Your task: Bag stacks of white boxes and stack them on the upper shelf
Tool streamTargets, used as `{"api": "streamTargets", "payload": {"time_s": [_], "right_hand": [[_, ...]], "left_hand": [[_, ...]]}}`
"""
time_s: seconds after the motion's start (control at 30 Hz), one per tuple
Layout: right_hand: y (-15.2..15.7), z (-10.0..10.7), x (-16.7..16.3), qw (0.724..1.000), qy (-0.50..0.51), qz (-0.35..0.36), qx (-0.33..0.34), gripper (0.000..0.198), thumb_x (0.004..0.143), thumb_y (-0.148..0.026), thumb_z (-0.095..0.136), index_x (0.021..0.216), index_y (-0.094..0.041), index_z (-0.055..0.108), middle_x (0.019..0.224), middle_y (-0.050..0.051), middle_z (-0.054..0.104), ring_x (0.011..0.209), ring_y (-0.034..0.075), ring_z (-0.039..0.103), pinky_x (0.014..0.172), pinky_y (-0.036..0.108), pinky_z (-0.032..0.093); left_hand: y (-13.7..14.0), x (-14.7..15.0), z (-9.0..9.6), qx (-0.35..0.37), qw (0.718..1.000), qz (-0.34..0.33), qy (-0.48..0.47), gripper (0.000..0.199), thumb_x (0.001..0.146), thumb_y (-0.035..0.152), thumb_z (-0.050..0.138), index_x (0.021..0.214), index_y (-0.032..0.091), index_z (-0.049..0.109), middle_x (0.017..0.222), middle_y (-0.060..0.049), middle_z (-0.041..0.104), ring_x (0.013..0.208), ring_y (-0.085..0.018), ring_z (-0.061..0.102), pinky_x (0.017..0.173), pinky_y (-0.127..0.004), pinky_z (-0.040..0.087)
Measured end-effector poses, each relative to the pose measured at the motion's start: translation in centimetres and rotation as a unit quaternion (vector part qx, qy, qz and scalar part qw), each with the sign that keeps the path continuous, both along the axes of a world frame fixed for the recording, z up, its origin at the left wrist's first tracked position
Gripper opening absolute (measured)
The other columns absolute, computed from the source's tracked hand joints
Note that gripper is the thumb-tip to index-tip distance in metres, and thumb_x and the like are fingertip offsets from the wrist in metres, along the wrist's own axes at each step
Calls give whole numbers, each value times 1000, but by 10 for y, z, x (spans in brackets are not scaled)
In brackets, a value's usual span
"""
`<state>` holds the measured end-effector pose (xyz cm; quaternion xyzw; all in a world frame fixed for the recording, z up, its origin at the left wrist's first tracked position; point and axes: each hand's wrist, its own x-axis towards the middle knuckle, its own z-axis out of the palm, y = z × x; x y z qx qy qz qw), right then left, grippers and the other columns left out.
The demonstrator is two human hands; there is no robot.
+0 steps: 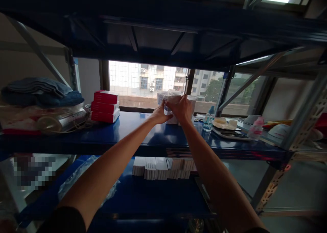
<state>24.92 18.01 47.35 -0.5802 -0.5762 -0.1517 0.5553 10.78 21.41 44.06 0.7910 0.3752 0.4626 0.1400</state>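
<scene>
Both arms reach forward over the blue middle shelf (127, 130) to a pale bundle in crinkled clear plastic wrapping (173, 94), in front of the window. My left hand (159, 114) is at the near left side of the bundle, its fingertips pinched on the wrapping. My right hand (183, 109) is beside it, turned inward, with bent fingers on the wrapping too. The two hands nearly meet. What the plastic holds is mostly hidden behind my hands; whitish sides show below and to the right.
Red-and-white boxes (104, 107) are stacked on the left, near folded jeans (41, 90). To the right stand a clear bottle (208, 120), a flat scale-like device (231, 135) and a pink-topped bottle (255, 129). White boxes (161, 168) line the lower shelf. An upper shelf (153, 39) hangs overhead.
</scene>
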Motion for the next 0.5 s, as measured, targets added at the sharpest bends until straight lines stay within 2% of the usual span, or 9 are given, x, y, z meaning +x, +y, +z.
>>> {"api": "streamTargets", "payload": {"time_s": [0.07, 0.17, 0.33, 0.4, 0.5], "right_hand": [[8, -2, 3, 1000, -12, -10, 6, 74, 78, -61, 78, 124, -10, 52, 112, 24, 66, 105, 39, 65, 89, 49, 52], [15, -12, 9, 999, -23, -24, 23, 71, 81, -62, 76, 122, -9, 53, 122, 30, 59, 111, 42, 62, 91, 51, 51], [17, -21, 17, 998, -48, 13, 44, 75, 82, -63, 76, 134, -14, 51, 124, 24, 54, 106, 39, 62, 89, 52, 52], [18, -20, 16, 997, -55, 38, 34, 71, 84, -60, 76, 135, -16, 53, 123, 21, 53, 103, 36, 63, 87, 50, 53], [20, -18, 13, 997, -50, 49, 37, 63, 84, -55, 77, 129, -15, 59, 125, 22, 50, 102, 34, 63, 88, 49, 53]], "left_hand": [[18, 11, 6, -17, 1000, -2, -24, 101, 84, 40, 80, 165, 13, 26, 141, -21, 64, 128, -38, 61, 109, -49, 48], [39, 19, 0, -31, 999, -14, -40, 90, 88, 36, 77, 163, 16, 32, 137, -20, 67, 124, -36, 64, 108, -49, 49], [60, 19, -20, -60, 997, -35, -27, 96, 89, 41, 77, 166, 21, 24, 139, -19, 66, 117, -33, 69, 100, -47, 54], [62, 19, -22, -70, 997, -16, -18, 95, 91, 44, 74, 167, 21, 22, 142, -20, 64, 121, -33, 67, 103, -47, 52], [59, 21, -20, -80, 997, 16, -10, 90, 92, 44, 73, 165, 20, 27, 147, -21, 61, 130, -37, 61, 109, -50, 48]]}}
